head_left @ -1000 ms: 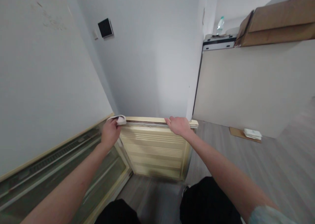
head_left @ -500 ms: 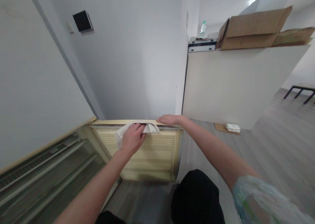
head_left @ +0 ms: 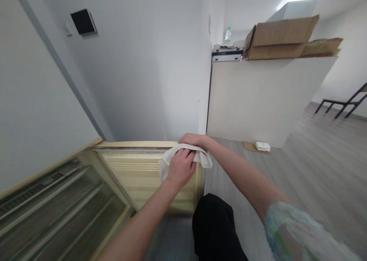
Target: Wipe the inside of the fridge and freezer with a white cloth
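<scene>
A pale yellow refrigerator door (head_left: 134, 171) stands open in front of me, its ribbed inner side facing me. My left hand (head_left: 181, 164) is closed on a white cloth (head_left: 165, 163), pressed against the seal strip along the door's top edge, near the free corner. Just behind the cloth, my right hand (head_left: 192, 139) curls over that top edge and grips the door; the cloth partly hides its fingers. At lower left is the refrigerator's open interior (head_left: 57, 211), with several shelf-like bars across it.
A light panel (head_left: 246, 100) stands at right, with cardboard boxes (head_left: 279, 33), a silver case (head_left: 226, 55) and a bottle (head_left: 228, 36) on top. White folded packs (head_left: 262, 146) lie on cardboard on the floor. A chair (head_left: 344, 102) is far right. My knee (head_left: 215, 226) is below the door.
My left hand has slid the cloth rightward along the door's top edge, up to my right hand. My right hand stays on the edge. The view has turned slightly right.
</scene>
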### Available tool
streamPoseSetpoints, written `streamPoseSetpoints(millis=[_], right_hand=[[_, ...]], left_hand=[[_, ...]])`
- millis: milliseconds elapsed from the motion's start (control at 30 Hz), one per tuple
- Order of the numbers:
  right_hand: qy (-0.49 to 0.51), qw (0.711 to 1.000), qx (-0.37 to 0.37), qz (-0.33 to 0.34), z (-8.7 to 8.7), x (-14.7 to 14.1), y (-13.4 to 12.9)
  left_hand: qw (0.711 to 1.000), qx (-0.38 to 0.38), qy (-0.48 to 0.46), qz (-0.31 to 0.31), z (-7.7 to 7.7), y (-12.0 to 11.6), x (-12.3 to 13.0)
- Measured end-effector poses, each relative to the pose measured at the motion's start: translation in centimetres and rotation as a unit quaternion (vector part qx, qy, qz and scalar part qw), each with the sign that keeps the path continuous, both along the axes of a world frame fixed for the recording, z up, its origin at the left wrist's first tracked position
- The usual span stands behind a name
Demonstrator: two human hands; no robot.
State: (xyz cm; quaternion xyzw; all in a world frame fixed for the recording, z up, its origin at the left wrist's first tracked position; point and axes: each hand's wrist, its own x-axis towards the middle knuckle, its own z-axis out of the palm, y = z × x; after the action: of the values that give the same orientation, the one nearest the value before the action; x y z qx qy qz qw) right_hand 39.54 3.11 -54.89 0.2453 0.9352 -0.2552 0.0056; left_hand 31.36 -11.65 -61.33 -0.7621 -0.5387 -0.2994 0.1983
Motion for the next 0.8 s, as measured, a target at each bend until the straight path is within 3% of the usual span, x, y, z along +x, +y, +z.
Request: streamPoseSetpoints(millis=[100, 200, 267, 333, 467, 567, 667, 800], right_hand=[[0.017, 0.999, -0.035, -0.027, -0.1, 0.4, -0.4], [0.016, 0.998, -0.049, -0.044, -0.3, 0.4, -0.6], [0.015, 0.997, -0.046, -0.053, -0.4, 0.3, -0.7], [0.012, 0.997, -0.042, -0.060, -0.5, 0.2, -1.0], [-0.003, 0.998, -0.020, -0.063, -0.5, 0.0, -1.5], [-0.009, 0.998, -0.003, -0.065, -0.2, 0.0, -1.7], [-0.009, 0.998, 0.007, -0.066, 0.1, -0.1, -1.7], [-0.007, 0.998, 0.011, -0.062, 0.1, -0.1, -1.8]], left_hand=[[1.000, 0.001, 0.021, -0.005, 0.2, -0.7, -1.4], [0.999, 0.013, 0.033, 0.038, 0.2, -1.9, -4.0], [0.997, 0.019, 0.041, 0.060, 0.1, -2.4, -4.3], [0.997, 0.029, 0.049, 0.051, -0.1, -2.4, -3.1], [0.996, 0.039, 0.071, -0.022, -0.6, -1.3, 1.9], [0.995, 0.044, 0.082, -0.043, -1.0, -0.5, 4.9], [0.995, 0.059, 0.078, -0.033, -1.4, -0.1, 5.9], [0.993, 0.078, 0.079, -0.037, -2.5, 0.1, 5.5]])
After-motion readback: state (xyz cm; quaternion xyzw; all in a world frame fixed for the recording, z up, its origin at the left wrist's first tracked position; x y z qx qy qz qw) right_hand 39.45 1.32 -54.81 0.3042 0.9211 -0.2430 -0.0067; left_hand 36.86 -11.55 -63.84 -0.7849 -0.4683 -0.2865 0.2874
